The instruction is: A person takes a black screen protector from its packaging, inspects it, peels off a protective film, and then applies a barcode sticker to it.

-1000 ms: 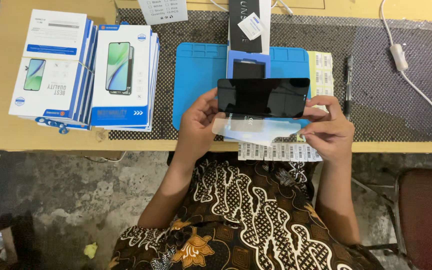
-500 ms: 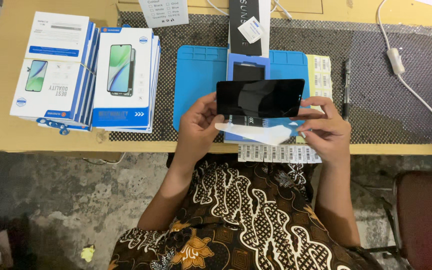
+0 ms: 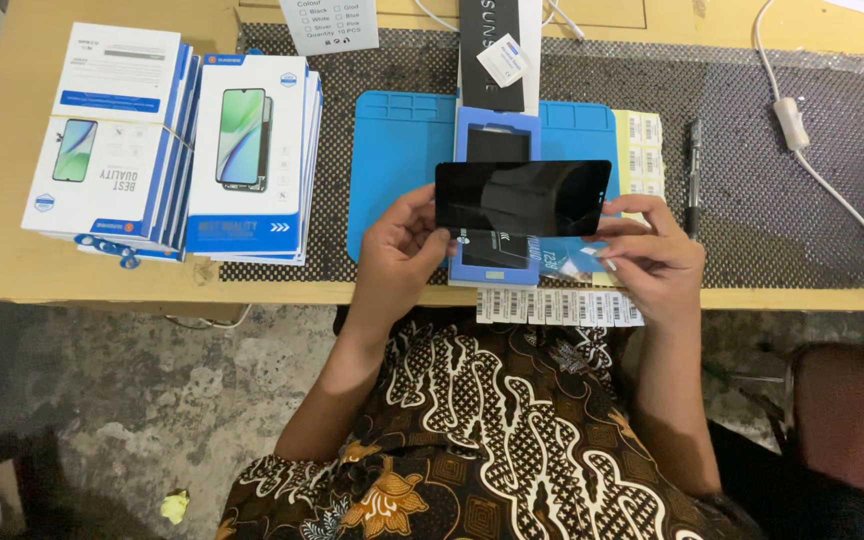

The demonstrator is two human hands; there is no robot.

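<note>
In the middle of the frame the person holds a dark glass phone screen (image 3: 523,197) flat and level above a blue work mat (image 3: 402,160), face up toward the camera, likely so its glossy surface can be looked over. The left hand (image 3: 399,255) grips the screen's left short edge, thumb on top and fingers curled beneath, closed firmly on it. The right hand (image 3: 654,258) steadies the right end with its upper fingers while its thumb and forefinger pinch a thin clear film (image 3: 572,262) that hangs loose just below the screen; how tightly the film is pinched cannot be told. Directly under the screen lies a blue frame-shaped holder (image 3: 492,262) on the mat, close to the table's near edge. A strip of barcode stickers (image 3: 558,306) lies along that edge, just under the hands, and more yellow-backed stickers (image 3: 639,140) sit at the mat's right side, beside a black pen (image 3: 693,175). At the upper left, two stacks of white and blue boxes (image 3: 177,150) stand side by side, well apart from the hands. A black box (image 3: 492,55) lies at the top centre, and a white cable (image 3: 802,130) runs across the upper right of the wooden table (image 3: 2,250).
</note>
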